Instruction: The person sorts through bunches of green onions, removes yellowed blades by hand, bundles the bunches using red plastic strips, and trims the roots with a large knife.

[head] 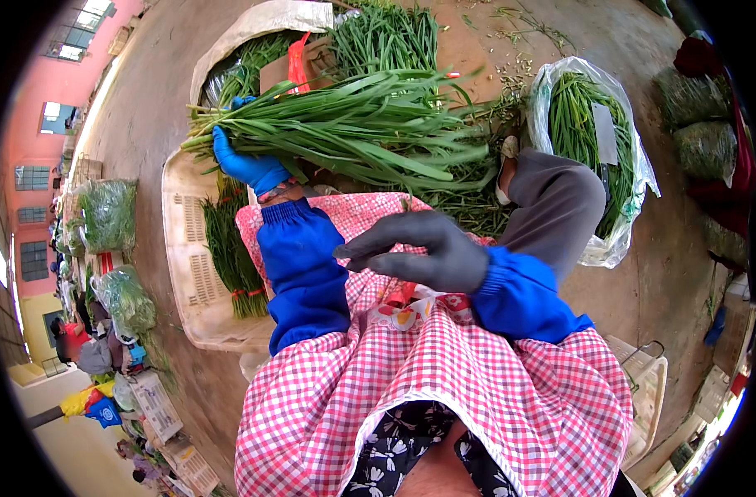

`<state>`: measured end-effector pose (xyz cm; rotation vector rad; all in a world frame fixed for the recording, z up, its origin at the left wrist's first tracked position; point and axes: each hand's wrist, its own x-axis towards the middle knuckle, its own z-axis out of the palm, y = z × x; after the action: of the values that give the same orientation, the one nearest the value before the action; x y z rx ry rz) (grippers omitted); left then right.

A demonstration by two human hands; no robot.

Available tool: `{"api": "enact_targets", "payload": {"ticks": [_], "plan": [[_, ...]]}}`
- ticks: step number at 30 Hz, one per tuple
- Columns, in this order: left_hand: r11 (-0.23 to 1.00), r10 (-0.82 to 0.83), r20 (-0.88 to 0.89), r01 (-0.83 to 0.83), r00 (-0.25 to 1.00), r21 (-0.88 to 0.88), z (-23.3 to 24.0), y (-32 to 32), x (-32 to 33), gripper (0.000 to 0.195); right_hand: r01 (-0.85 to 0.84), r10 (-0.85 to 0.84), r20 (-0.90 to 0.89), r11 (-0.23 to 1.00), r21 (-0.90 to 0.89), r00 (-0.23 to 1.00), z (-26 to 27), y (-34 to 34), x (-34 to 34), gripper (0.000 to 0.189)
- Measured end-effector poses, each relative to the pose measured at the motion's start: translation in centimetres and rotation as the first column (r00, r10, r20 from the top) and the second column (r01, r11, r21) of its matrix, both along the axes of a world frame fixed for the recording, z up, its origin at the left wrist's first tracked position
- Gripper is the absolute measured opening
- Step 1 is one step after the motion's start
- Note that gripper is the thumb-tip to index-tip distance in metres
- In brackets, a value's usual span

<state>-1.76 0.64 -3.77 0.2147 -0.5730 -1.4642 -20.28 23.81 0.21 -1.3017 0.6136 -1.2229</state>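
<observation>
My left hand [247, 164], in a blue glove, grips a large bunch of long flat-leaved greens [359, 130] by the pale stem ends. The leaves fan out to the right, their tips blurred. Over my lap is my right hand [427, 248], in a dark grey glove, thumb apart from the fingers and nothing visible between them. A pink and white checked apron [434, 354] covers my lap. Below my left hand, a pale plastic crate [182, 248] holds bundles of greens [229, 248] bound with red ties. Beyond the held bunch lies a pile of loose greens [387, 37].
To the right, a clear plastic bag [542, 84] holds greens, with a cleaver [604, 133] lying on them. Red ties [298, 62] hang near an open sack [272, 15]. Loose leaves [459, 192] litter the floor by my shoe [506, 171]. Bagged greens [108, 214] stand far left.
</observation>
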Motion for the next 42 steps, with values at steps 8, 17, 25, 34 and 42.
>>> {"api": "enact_targets", "payload": {"ticks": [8,17,25,34,42], "plan": [[0.995,-0.097,0.017,0.097,0.995,0.017,1.3,3.1,-5.0,0.045,0.079,-0.289,0.501,0.914,0.399,0.816,-6.2,-4.3,5.2,0.07],[0.919,-0.254,0.134,0.196,0.958,0.342,-1.0,14.2,-10.9,0.038,0.202,-0.518,0.848,0.848,0.49,0.115,-9.4,-8.2,-4.3,0.042],[0.082,-0.607,0.676,0.813,-0.417,0.576,0.9,8.9,-3.9,0.051,0.483,-0.757,0.616,0.633,0.605,0.218,-7.8,-5.2,-15.2,0.027],[0.559,-0.013,0.961,0.799,0.275,-0.221,10.3,-3.1,-23.0,0.06,0.768,-0.768,0.302,0.623,0.15,0.564,1.6,-14.9,-20.0,0.028],[0.533,-0.004,0.946,0.801,0.325,-0.273,6.7,-8.9,-29.6,0.051,0.73,-0.749,-0.025,0.653,-0.203,0.662,-2.1,-22.5,-24.6,0.031]]}}
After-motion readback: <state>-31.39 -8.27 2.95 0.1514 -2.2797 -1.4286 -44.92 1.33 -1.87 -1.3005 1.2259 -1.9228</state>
